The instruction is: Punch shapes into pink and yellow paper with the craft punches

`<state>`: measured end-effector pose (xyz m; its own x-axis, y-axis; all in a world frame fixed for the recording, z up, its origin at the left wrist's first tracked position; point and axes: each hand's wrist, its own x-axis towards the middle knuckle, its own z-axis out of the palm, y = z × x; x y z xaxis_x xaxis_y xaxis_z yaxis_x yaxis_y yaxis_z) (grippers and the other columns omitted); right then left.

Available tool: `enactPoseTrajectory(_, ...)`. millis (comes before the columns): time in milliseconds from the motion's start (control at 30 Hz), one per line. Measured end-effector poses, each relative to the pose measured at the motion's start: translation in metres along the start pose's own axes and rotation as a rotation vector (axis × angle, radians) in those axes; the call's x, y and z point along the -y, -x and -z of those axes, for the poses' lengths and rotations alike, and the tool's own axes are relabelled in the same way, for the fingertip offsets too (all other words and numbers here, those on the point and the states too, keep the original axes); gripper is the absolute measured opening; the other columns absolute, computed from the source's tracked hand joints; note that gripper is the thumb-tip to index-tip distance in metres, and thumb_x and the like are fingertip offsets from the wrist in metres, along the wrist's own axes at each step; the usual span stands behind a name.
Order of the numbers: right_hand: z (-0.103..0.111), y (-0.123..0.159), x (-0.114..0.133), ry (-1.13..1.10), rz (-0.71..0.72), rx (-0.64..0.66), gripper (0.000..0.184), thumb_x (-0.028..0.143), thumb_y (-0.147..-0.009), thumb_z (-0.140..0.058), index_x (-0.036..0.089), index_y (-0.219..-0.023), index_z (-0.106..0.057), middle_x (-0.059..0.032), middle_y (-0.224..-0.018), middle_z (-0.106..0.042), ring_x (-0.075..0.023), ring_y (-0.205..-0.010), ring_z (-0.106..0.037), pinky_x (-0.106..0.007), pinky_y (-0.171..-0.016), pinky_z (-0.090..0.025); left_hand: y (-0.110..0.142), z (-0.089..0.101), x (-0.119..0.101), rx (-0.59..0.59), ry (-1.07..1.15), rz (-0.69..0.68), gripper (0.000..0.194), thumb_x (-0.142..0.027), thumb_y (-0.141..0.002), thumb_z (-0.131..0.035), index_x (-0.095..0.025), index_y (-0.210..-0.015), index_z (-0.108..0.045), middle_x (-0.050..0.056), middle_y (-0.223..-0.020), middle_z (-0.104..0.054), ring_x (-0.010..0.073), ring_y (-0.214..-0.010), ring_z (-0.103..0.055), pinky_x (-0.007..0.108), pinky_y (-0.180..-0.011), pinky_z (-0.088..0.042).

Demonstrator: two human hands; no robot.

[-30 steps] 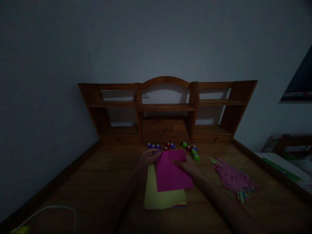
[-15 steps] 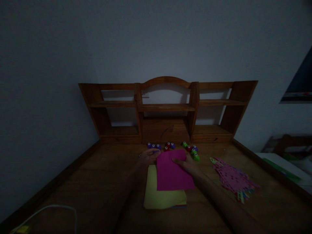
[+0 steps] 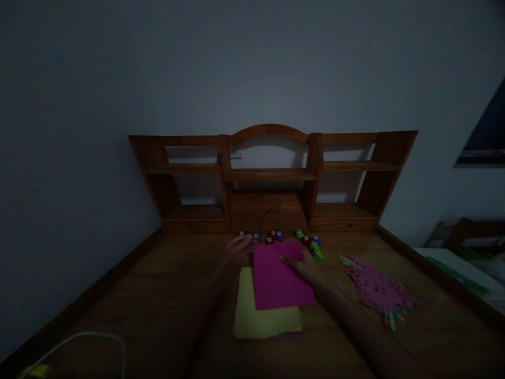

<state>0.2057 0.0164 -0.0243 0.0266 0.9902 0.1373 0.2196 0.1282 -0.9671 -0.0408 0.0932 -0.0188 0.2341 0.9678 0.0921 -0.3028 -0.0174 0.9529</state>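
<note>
The light is dim. My right hand point(image 3: 305, 266) grips the far right part of a pink paper sheet point(image 3: 278, 281), thumb on top. The sheet lies slanted over a yellow sheet point(image 3: 264, 321) that tops a small stack of coloured paper. My left hand point(image 3: 235, 250) reaches past the sheet's far left corner to a row of small purple paper punches point(image 3: 252, 237). Its fingertips close on a purple punch at the row's left end. Red punches point(image 3: 272, 237) and green punches point(image 3: 313, 247) sit further right.
The wooden desk point(image 3: 158, 295) has a raised rim and a shelf hutch point(image 3: 272, 173) along the back wall. A pile of punched pink paper strips point(image 3: 376, 289) lies to the right. A pale cable point(image 3: 74, 342) loops at the front left corner.
My left hand has moved away from the pink sheet's corner, up to the row of purple punches. My right hand and the sheet have barely shifted.
</note>
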Motion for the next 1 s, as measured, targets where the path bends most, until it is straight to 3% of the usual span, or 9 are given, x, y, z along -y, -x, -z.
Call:
enactPoseTrajectory(167, 0.004, 0.002, 0.006, 0.023, -0.010, 0.022, 0.041, 0.052, -0.074, -0.072, 0.015, -0.091, -0.071, -0.0098, -0.095, -0.072, -0.0279, -0.082, -0.069, -0.032, -0.065, -0.054, -0.001, 0.001, 0.001, -0.069, 0.045, 0.017, 0.043, -0.045, -0.069, -0.080, -0.012, -0.093, -0.068, 0.013, -0.097, -0.073, 0.0232, -0.084, -0.071, 0.036, -0.086, -0.056)
enactPoseTrajectory(400, 0.003, 0.004, 0.006, -0.118, -0.059, 0.006, 0.045, 0.050, -0.073, -0.075, 0.015, -0.100, -0.068, -0.0104, -0.094, -0.073, -0.0283, -0.079, -0.069, -0.033, -0.064, -0.055, -0.003, 0.004, 0.003, -0.121, 0.101, 0.007, 0.041, -0.042, -0.071, -0.080, -0.011, -0.095, -0.068, 0.012, -0.096, -0.073, 0.0211, -0.080, -0.070, 0.034, -0.082, -0.057)
enactPoseTrajectory(600, 0.000, 0.000, -0.002, -0.236, -0.073, -0.014, 0.045, 0.048, -0.073, -0.077, 0.015, -0.101, -0.068, -0.0125, -0.097, -0.072, -0.0273, -0.078, -0.069, -0.033, -0.064, -0.056, -0.004, 0.001, 0.010, 0.007, 0.113, -0.044, 0.037, -0.041, -0.072, -0.081, -0.012, -0.093, -0.070, 0.013, -0.104, -0.071, 0.0234, -0.094, -0.068, 0.034, -0.089, -0.055)
enactPoseTrajectory(733, 0.001, 0.000, 0.001, -0.272, -0.078, -0.060, 0.051, 0.050, -0.069, -0.080, 0.014, -0.102, -0.068, -0.0125, -0.096, -0.073, -0.0280, -0.078, -0.070, -0.033, -0.064, -0.056, -0.002, -0.003, 0.014, 0.014, 0.135, -0.045, 0.041, -0.034, -0.065, -0.086, -0.013, -0.097, -0.071, 0.011, -0.106, -0.071, 0.0245, -0.098, -0.068, 0.036, -0.091, -0.053)
enactPoseTrajectory(1000, 0.006, 0.000, 0.013, -0.162, -0.056, -0.119, 0.049, 0.054, -0.069, -0.079, 0.013, -0.094, -0.070, -0.0121, -0.090, -0.073, -0.0276, -0.075, -0.069, -0.031, -0.061, -0.054, 0.008, -0.012, 0.006, 0.100, 0.138, -0.061, 0.043, -0.031, -0.069, -0.084, -0.012, -0.105, -0.070, 0.014, -0.115, -0.069, 0.0269, -0.104, -0.066, 0.039, -0.097, -0.050)
